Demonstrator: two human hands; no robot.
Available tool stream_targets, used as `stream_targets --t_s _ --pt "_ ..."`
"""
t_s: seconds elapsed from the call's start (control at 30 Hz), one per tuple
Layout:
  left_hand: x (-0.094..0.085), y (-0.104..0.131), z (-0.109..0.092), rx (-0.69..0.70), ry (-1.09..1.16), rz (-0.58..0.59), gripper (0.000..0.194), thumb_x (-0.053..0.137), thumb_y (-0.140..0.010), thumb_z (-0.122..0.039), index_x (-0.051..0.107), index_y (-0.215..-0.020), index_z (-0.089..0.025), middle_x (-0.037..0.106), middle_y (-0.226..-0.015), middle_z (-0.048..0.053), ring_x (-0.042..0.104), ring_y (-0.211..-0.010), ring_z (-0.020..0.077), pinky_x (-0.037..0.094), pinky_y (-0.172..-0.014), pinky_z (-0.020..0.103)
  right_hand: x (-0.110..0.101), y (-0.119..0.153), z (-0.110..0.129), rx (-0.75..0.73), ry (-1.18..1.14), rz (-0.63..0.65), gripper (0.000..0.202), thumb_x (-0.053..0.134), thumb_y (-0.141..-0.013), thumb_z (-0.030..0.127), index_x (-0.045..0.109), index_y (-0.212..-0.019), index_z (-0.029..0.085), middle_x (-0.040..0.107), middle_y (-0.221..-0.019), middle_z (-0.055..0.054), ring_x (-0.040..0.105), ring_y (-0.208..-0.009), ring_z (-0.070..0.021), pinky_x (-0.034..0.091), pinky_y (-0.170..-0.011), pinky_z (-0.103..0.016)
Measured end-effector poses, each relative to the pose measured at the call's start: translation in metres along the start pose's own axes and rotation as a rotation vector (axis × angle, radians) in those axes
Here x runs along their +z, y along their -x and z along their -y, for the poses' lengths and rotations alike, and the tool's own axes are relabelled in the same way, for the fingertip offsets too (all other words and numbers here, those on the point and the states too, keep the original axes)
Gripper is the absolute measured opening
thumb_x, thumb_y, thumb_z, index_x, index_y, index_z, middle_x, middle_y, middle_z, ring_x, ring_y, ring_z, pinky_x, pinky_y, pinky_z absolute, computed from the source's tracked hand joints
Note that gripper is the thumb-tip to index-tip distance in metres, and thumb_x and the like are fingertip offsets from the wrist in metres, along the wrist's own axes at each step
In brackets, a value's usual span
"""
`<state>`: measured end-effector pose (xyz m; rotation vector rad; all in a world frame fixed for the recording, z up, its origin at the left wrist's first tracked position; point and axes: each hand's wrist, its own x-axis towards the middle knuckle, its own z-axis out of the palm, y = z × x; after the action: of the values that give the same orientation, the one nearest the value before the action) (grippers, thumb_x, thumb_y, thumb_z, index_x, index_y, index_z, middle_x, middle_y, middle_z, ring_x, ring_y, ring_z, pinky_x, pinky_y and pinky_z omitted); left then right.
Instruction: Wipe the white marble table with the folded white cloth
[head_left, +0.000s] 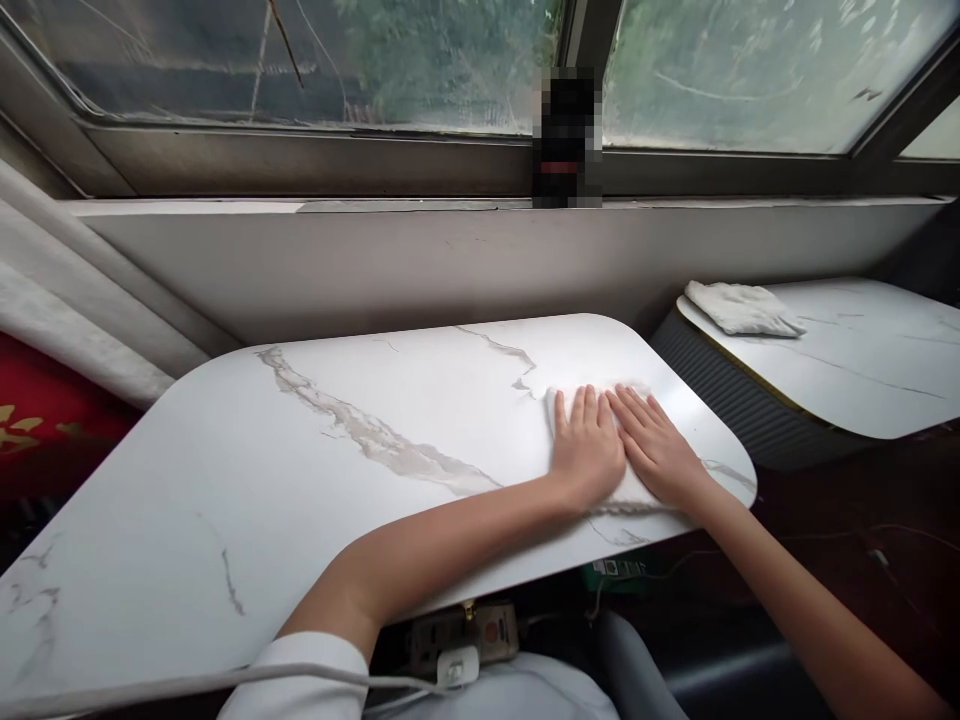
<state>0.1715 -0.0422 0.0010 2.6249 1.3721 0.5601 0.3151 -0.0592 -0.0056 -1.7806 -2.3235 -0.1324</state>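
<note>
A white cloth (634, 490) lies flat on the marble-patterned white tabletop (405, 400), toward its right end. My left hand (589, 445) rests palm down on the cloth, its fingers stretched out and slightly apart. Beside it, my right hand (656, 440) also presses flat on the cloth, fingers extended. The two hands nearly touch and cover much of the cloth.
A second white marble-patterned table (870, 360) stands at the right with a folded white cloth (742, 308) on it. Below the near edge are a power strip (495, 632) and a white plug (457, 665). A grey cable (300, 672) crosses the lower left. Windows line the back.
</note>
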Motion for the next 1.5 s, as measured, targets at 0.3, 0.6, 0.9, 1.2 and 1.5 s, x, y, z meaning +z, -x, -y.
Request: stream_targets --t_s 0.3,0.6,0.9,1.2,1.5 --pt "0.006 0.030 -0.054 0.198 0.039 0.049 0.055 0.021 -0.095 -0.028 0.029 -0.142 0.000 0.029 -0.148 0.018 0.016 -0.140 0.0283 0.008 -0.114 0.052 -0.013 0.089 -0.011 0.146 0.084 0.001 0.056 0.015 -0.094 0.030 0.009 -0.150 0.023 0.025 -0.152 -0.005 0.020 -0.140 -0.0214 0.028 -0.110 -0.050" --pt "0.033 -0.056 -0.052 0.100 0.034 0.003 0.054 0.022 -0.095 -0.027 0.034 -0.140 -0.001 0.034 -0.147 0.016 0.022 -0.139 0.0242 0.008 -0.115 0.047 -0.011 0.016 -0.069 0.213 0.116 0.054 0.055 0.014 -0.094 0.026 0.030 -0.145 0.014 0.032 -0.149 -0.011 0.025 -0.138 -0.0219 0.026 -0.110 -0.049" --pt "0.045 -0.163 -0.001 -0.106 -0.008 0.038 0.053 0.023 -0.094 -0.026 0.033 -0.142 -0.005 0.030 -0.150 0.012 0.019 -0.140 0.0204 0.005 -0.115 0.042 0.007 -0.113 -0.113 0.167 0.073 0.066 0.054 0.019 -0.092 0.024 0.036 -0.141 0.013 0.033 -0.149 -0.008 0.026 -0.138 -0.0188 0.025 -0.111 -0.043" --pt "0.045 -0.209 0.045 -0.169 -0.039 0.025 0.052 0.023 -0.095 -0.025 0.032 -0.142 -0.006 0.028 -0.150 0.012 0.019 -0.140 0.0199 0.005 -0.115 0.041 0.033 -0.186 -0.127 0.136 0.040 0.031 0.055 0.027 -0.087 0.020 0.039 -0.140 0.013 0.036 -0.148 -0.010 0.030 -0.137 -0.0211 0.026 -0.111 -0.045" --pt "0.045 -0.190 0.030 -0.142 -0.046 -0.005 0.052 0.025 -0.095 -0.026 0.034 -0.141 -0.005 0.031 -0.149 0.014 0.020 -0.140 0.0206 0.004 -0.115 0.040 0.027 -0.152 -0.124 0.099 -0.040 -0.004 0.053 0.023 -0.091 0.028 0.037 -0.141 0.017 0.032 -0.149 -0.006 0.026 -0.138 -0.0198 0.019 -0.115 -0.045"
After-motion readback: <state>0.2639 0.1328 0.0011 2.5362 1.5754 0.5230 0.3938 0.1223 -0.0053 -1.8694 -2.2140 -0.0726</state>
